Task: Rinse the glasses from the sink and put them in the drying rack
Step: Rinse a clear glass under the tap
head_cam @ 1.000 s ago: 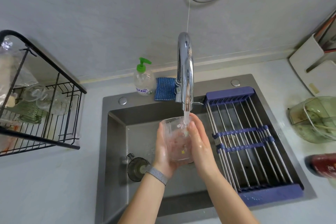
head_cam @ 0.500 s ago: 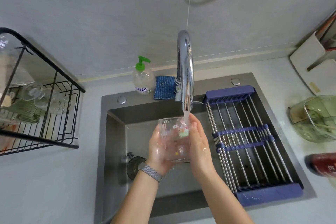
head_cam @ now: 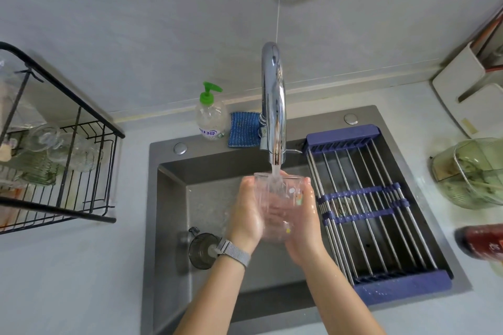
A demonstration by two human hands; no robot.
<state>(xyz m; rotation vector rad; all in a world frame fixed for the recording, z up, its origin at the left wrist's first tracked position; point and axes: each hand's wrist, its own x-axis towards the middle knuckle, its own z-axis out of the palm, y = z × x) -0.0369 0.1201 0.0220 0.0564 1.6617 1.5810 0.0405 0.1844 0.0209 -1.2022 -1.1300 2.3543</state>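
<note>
left hand (head_cam: 246, 212) + right hand (head_cam: 306, 219): grips clamped on glass (head_cam: 277, 198) | under tap (head_cam: 273, 106) stream | rack (head_cam: 62, 171) at 9 o'clock

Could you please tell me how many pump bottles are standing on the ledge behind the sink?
1: a clear soap bottle with a green pump, on the sink's back ledge, left of the blue sponge and the faucet.

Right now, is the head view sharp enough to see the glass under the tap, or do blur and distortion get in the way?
Head view: evenly lit; the glass is smeared by running water, its edges soft between left hand and right hand; wide-angle bending curves the black rack; red bottle blurred at the edge.
</note>
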